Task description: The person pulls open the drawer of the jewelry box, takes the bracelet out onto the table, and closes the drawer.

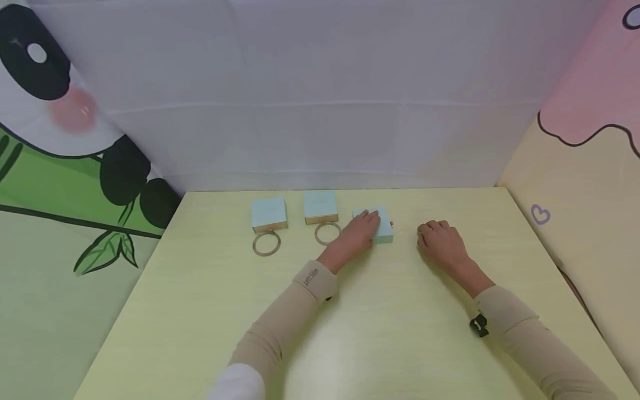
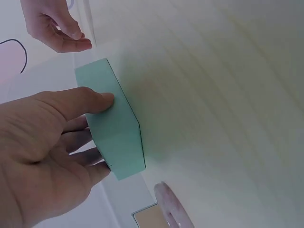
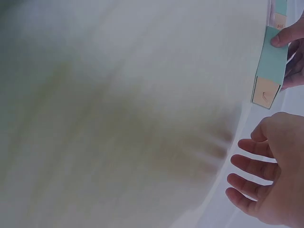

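Note:
My left hand (image 1: 352,236) grips a small light-blue drawer box (image 1: 384,232) on the table. In the left wrist view the thumb presses one side of the box (image 2: 111,128) and the fingers reach round behind it. A tan drawer end (image 3: 266,90) with a small tab faces my right hand in the right wrist view. To the right of the box, apart from it, my right hand (image 1: 442,244) is low over the table, its fingers (image 3: 254,166) loosely bent around nothing.
Two more light-blue boxes (image 1: 269,213) (image 1: 320,206) stand left of the gripped one. In front of each lies a bangle-like ring (image 1: 256,251) (image 1: 318,240), the second close to my left wrist. White cloth (image 1: 320,144) rises behind the table's back edge.

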{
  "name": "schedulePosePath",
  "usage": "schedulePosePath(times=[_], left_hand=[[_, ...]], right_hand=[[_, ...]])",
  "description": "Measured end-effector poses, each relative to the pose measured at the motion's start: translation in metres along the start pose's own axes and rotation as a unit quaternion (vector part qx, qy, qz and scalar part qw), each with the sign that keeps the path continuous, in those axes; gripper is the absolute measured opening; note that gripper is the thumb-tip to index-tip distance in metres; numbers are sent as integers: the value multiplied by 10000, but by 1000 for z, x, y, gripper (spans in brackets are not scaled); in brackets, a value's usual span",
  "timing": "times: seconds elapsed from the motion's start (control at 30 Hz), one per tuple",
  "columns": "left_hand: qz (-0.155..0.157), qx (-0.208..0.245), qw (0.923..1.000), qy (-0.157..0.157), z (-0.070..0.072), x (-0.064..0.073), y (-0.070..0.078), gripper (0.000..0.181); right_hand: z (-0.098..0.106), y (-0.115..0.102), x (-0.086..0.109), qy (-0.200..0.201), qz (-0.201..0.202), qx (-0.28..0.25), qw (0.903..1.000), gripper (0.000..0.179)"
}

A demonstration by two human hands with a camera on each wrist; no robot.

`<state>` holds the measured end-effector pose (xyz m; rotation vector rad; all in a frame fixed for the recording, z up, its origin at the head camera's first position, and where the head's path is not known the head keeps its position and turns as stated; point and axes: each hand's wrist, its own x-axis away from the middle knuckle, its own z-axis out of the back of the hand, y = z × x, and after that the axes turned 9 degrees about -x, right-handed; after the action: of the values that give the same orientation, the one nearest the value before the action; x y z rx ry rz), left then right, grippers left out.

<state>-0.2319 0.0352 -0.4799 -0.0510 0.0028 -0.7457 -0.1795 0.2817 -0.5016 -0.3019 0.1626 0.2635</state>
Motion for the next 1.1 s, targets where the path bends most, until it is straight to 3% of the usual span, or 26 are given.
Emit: schedulePosePath(times=[0.23, 0.43, 0.57, 0.73, 0.9, 1.1], left_hand=[[-175, -259, 9992, -266, 2, -1, 0, 53], [-121, -386, 9983, -414, -3, -1, 1, 51], [-29, -320, 9990, -318, -5, -1, 2, 52], [135, 19, 9994, -303, -5, -2, 2, 72], [216, -33, 9993, -292, -6, -5, 4, 72], [198, -517, 9979, -347, -9, -6, 6, 67]], right_hand=[[3, -6, -2, -35, -5, -330, 9994, 33], [4, -16, -13, -382, -124, -748, 9964, 35], [5, -25, -27, -692, -297, -1349, 9880, 38], [6, -32, -42, -863, -247, -2058, 9745, 39], [3, -32, -48, -756, -215, -2184, 9727, 35], [0, -33, -56, -753, -344, -2297, 9697, 30]])
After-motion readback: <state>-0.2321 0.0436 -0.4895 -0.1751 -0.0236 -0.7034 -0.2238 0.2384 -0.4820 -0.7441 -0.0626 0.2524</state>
